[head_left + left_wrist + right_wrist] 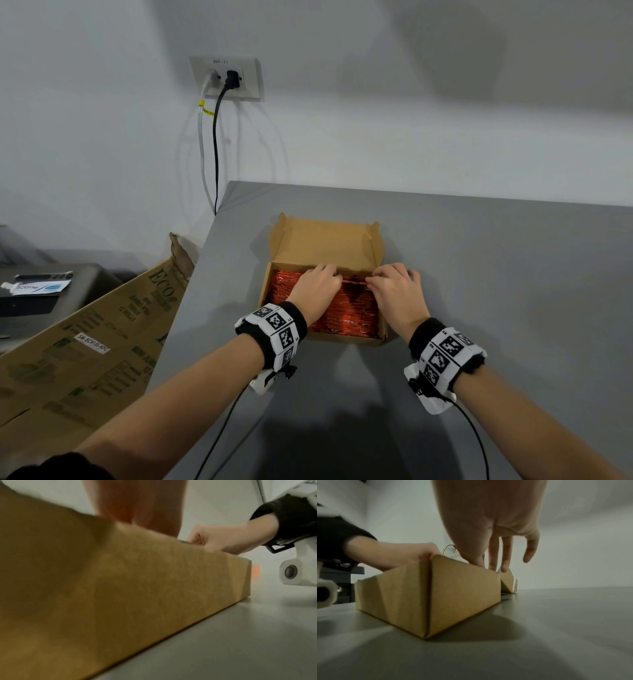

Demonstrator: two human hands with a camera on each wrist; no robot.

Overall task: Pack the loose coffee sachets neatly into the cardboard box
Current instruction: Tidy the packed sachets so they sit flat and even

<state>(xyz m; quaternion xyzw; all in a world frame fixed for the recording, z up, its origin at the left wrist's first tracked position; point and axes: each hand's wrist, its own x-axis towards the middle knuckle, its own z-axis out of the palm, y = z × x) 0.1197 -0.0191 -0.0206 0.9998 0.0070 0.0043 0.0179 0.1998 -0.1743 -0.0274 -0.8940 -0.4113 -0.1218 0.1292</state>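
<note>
An open cardboard box (329, 243) stands in the middle of the grey table (496, 291), its lid folded back toward the wall. Rows of red coffee sachets (352, 315) fill it. Both hands reach into its far half. My left hand (317, 286) curls its fingers over the left end of one slightly raised sachet (354, 281). My right hand (395, 286) pinches that sachet's right end. The right wrist view shows the box (453, 595) from outside, with my right hand (488, 520) pointing down into it and my left hand (393, 555) on the far side. The left wrist view shows the box wall (137, 588) and my right hand (223, 540).
A large printed cardboard carton (85, 342) leans against the table's left edge, with a dark machine (41, 291) behind it. A wall socket (226, 78) with two cables is above the table's back left corner. Wrist-camera cables trail toward the front edge.
</note>
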